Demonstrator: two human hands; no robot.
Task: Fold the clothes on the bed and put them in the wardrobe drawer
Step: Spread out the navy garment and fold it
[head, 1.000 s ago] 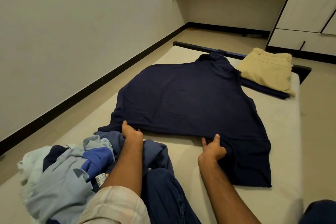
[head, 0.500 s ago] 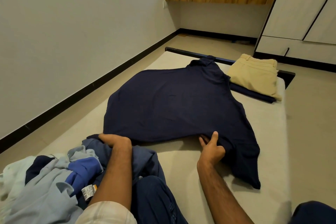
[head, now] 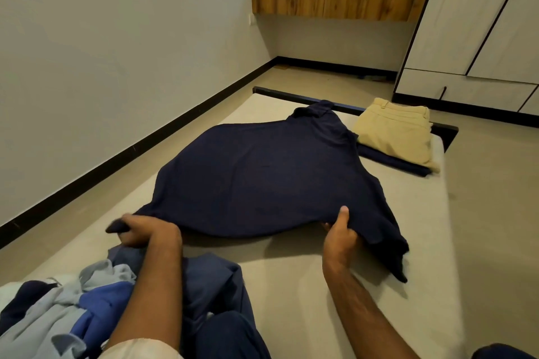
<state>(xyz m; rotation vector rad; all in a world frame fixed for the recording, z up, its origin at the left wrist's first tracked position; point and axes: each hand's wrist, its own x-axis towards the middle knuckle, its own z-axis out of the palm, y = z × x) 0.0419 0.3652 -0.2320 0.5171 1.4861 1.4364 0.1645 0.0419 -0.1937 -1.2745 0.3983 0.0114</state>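
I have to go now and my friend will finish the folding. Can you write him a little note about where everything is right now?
Left hand grips the near-left hem of the navy shirt; right hand pinches its near-right hem, lifted slightly off the bed.
Shirt lies spread flat, collar at the far end, not yet folded.
Done: tan trousers are folded at the far right corner, on a dark folded garment.
Left: fold the shirt, then the unfolded pile at near left; carry all to the wardrobe drawer, which is closed.
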